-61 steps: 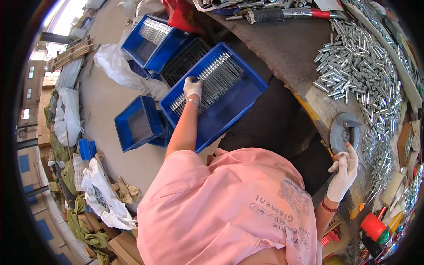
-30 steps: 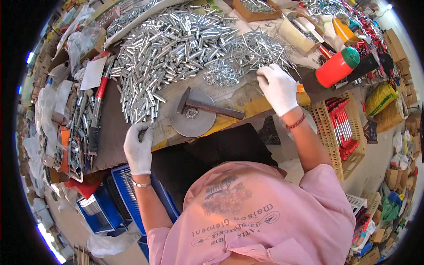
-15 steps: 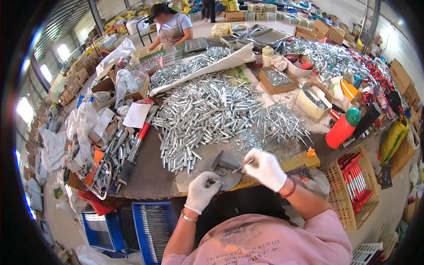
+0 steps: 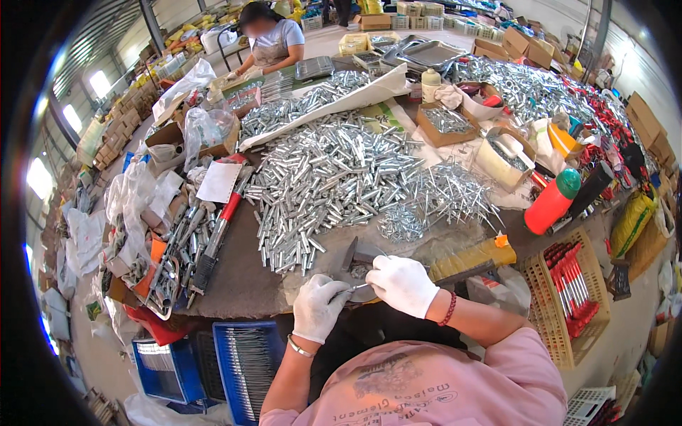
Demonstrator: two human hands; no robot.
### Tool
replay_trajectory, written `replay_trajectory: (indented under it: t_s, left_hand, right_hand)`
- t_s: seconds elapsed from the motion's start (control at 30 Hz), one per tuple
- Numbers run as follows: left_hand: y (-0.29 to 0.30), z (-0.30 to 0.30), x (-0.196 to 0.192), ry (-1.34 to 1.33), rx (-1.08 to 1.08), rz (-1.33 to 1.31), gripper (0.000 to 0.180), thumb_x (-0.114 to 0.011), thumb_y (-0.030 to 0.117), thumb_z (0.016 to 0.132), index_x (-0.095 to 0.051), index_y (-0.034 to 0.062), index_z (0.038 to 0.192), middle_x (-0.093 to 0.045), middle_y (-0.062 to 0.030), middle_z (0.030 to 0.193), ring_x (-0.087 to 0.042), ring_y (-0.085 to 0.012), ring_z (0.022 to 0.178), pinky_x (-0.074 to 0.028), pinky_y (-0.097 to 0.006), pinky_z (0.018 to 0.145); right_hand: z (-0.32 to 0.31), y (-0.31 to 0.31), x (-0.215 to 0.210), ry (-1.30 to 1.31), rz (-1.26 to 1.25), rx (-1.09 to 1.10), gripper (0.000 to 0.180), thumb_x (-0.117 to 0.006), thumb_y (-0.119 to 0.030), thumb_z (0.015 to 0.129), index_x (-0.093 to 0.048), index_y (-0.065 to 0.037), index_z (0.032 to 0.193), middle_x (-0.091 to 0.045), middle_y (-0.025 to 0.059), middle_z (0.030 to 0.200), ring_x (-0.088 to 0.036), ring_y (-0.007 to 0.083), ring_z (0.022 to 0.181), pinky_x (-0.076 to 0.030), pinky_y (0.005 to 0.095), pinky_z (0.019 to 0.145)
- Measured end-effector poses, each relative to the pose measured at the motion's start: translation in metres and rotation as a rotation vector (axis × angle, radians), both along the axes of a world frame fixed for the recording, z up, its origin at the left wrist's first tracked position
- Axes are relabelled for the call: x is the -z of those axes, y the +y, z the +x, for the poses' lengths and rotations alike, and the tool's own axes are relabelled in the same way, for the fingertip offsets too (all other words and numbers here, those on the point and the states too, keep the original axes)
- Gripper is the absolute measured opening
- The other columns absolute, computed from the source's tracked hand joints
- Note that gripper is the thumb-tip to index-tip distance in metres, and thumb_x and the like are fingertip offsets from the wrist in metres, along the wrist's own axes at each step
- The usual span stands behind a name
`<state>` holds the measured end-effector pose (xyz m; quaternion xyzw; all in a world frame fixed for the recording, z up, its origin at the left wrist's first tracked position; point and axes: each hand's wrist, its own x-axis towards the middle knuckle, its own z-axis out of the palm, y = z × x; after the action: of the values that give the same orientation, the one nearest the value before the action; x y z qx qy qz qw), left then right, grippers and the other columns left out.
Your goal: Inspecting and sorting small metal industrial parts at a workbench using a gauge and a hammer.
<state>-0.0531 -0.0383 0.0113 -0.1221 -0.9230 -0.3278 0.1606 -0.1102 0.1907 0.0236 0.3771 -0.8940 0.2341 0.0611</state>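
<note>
At the table's near edge my white-gloved left hand (image 4: 317,307) is closed in a pinch on a slim silvery metal rod (image 4: 359,287). My right hand (image 4: 405,285), also in a white glove, has its fingers closed at the rod's other end; its fingertips are partly hidden. Just beyond the hands sits a dark metal block (image 4: 367,252). Farther out spreads a large heap of short shiny metal tubes (image 4: 334,177). To its right lie a pile of thin metal pins (image 4: 458,195) and a small heap of tiny fasteners (image 4: 401,224).
An orange-red bottle with a green cap (image 4: 547,206) stands at right, above a basket (image 4: 543,298) of red-handled tools. Tools and a red-handled bar (image 4: 231,206) lie at left, with blue crates (image 4: 220,376) below. Across the table a person (image 4: 273,42) sits.
My right hand has moved left and slightly down, bringing its fingers close to my left hand. The left hand has turned a little and shifted slightly right.
</note>
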Motion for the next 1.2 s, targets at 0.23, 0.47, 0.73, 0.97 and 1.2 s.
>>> replay_trajectory:
  t_s: [0.23,0.47,0.73,0.97,1.2]
  left_hand:
    - [-0.002,0.004,0.007,-0.015,0.014,0.065,0.018,-0.089,0.014,0.079,-0.08,0.008,0.094,-0.069,-0.0121,0.089,-0.069,-0.0334,0.087,-0.055,-0.044,0.078]
    - [-0.006,-0.017,0.019,-0.108,0.018,0.143,0.011,-0.084,0.012,0.083,-0.079,0.0087,0.092,-0.07,-0.0113,0.09,-0.069,-0.0338,0.09,-0.055,-0.043,0.08]
    - [-0.007,-0.005,0.022,-0.11,-0.009,0.138,0.014,-0.086,0.011,0.081,-0.08,0.0101,0.094,-0.069,-0.0086,0.091,-0.069,-0.0321,0.09,-0.054,-0.043,0.079]
    - [-0.005,-0.003,0.023,-0.08,0.005,0.127,0.016,-0.086,0.008,0.079,-0.08,0.009,0.094,-0.069,-0.0084,0.091,-0.069,-0.0313,0.089,-0.055,-0.042,0.079]
    - [0.001,-0.007,0.025,-0.106,-0.003,0.207,0.018,-0.086,0.004,0.077,-0.081,0.0081,0.094,-0.069,-0.0088,0.09,-0.069,-0.0304,0.089,-0.055,-0.04,0.078]
  right_hand:
    - [0.005,0.007,0.005,0.11,0.03,-0.027,0.004,-0.069,-0.017,0.086,-0.07,-0.015,0.083,-0.065,0.0061,0.089,-0.068,0.0285,0.091,-0.056,0.0438,0.081]
    - [-0.012,0.014,0.008,0.116,-0.05,0.012,0.002,-0.073,-0.015,0.086,-0.072,-0.015,0.084,-0.064,0.0042,0.085,-0.067,0.0282,0.086,-0.056,0.0423,0.078]
    - [-0.004,0.008,0.016,0.125,-0.04,-0.01,0.004,-0.075,-0.012,0.084,-0.074,-0.015,0.086,-0.064,0.0022,0.089,-0.066,0.0256,0.088,-0.056,0.0406,0.079]
    - [-0.008,0.008,0.019,0.127,-0.061,-0.041,0.003,-0.074,-0.011,0.086,-0.074,-0.014,0.086,-0.063,0.003,0.088,-0.065,0.0263,0.088,-0.055,0.0402,0.078]
    - [-0.01,0.008,0.021,0.099,-0.103,-0.061,0.006,-0.073,-0.01,0.085,-0.075,-0.014,0.087,-0.063,0.0033,0.089,-0.065,0.0273,0.089,-0.055,0.04,0.079]
